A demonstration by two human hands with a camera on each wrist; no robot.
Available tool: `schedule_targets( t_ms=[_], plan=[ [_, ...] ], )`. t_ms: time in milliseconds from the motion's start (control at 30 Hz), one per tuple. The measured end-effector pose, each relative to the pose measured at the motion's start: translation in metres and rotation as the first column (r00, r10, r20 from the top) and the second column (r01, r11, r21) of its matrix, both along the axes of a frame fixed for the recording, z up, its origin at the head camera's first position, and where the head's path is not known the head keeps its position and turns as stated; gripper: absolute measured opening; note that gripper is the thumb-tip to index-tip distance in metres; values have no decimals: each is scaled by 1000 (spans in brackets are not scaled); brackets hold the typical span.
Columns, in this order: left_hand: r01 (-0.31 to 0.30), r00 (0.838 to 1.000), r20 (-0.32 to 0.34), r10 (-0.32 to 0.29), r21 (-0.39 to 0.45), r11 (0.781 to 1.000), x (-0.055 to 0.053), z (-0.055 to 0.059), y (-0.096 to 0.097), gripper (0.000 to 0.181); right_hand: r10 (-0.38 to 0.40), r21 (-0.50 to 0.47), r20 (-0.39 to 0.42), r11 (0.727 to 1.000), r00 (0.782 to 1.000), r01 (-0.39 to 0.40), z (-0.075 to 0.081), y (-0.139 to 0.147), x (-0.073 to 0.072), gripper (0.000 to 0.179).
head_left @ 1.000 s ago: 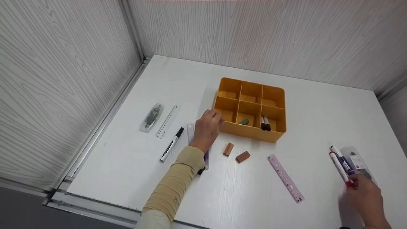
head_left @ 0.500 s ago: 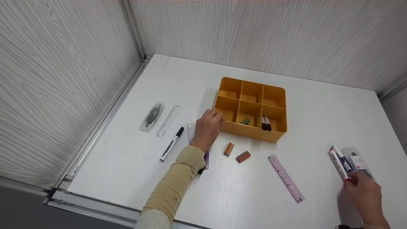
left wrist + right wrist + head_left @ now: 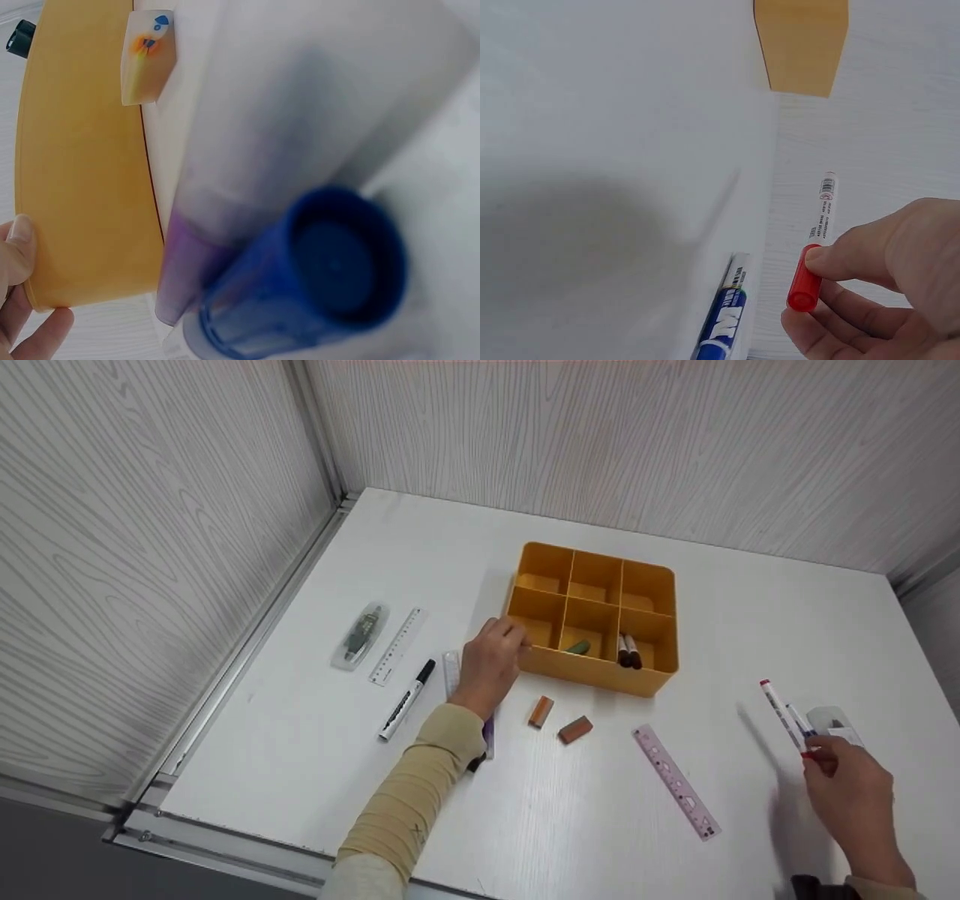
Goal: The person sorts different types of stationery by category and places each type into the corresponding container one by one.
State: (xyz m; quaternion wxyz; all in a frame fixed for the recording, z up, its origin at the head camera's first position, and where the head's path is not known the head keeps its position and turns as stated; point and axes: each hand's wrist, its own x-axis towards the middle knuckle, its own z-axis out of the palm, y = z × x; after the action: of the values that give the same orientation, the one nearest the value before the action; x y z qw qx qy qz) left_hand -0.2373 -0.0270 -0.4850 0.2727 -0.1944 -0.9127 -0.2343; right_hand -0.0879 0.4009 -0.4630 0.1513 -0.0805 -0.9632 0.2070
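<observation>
Right hand (image 3: 851,791) has just raised the red marker (image 3: 782,714) off the worktop (image 3: 562,829), pinched at its cap; blue marker (image 3: 724,309) lies by the case (image 3: 826,715). So pickup looks done, marker well apart from box (image 3: 589,671). Left hand (image 3: 491,661) grips box's near-left corner.

The divided box (image 3: 585,668) looks like smooth, softly satin plastic, while the red-capped marker (image 3: 823,214) has a white plastic barrel with fine print and a smooth, glossy red cap, and the blue-labelled marker (image 3: 726,309) looks likewise plastic. The clear ruler (image 3: 397,646), the pink ruler (image 3: 676,782) and the pen-shaped item's case (image 3: 360,636) are see-through plastic, and the sleeve (image 3: 409,791) is matt, wrinkled cloth. The tabletop (image 3: 562,825) is smooth with a faint sheen, the wall panels (image 3: 600,442) bear a wood-grain pattern, and the corner strip (image 3: 310,435) looks like dull metal.
</observation>
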Motion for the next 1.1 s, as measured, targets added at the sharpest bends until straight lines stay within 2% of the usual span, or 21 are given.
schedule_targets(
  t_ms=[133, 233, 467, 767, 1100],
  plan=[
    [-5, 1000, -5, 5, -6, 1000, -1, 0, 1, 4, 48, 2, -79, 999, 996, -48, 7, -9, -4, 27],
    [-11, 1000, -9, 11, -13, 1000, -1, 0, 1, 4, 96, 7, -146, 995, 985, -96, 10, -16, -8, 27],
    [-21, 1000, 2, 21, -12, 1000, 0, 0, 1, 7, 197, 37, -284, 980, 938, -195, 18, -34, -19, 28],
    [-8, 1000, 1, 8, 8, 1000, 0, -1, 0, 6, 301, 72, -300, 954, 905, -293, 35, -65, -36, 27],
    [-7, 1000, 27, 7, -1, 1000, 2, 2, 1, 4, 366, 67, -191, 931, 911, -360, 45, -101, -55, 25]
  ],
)
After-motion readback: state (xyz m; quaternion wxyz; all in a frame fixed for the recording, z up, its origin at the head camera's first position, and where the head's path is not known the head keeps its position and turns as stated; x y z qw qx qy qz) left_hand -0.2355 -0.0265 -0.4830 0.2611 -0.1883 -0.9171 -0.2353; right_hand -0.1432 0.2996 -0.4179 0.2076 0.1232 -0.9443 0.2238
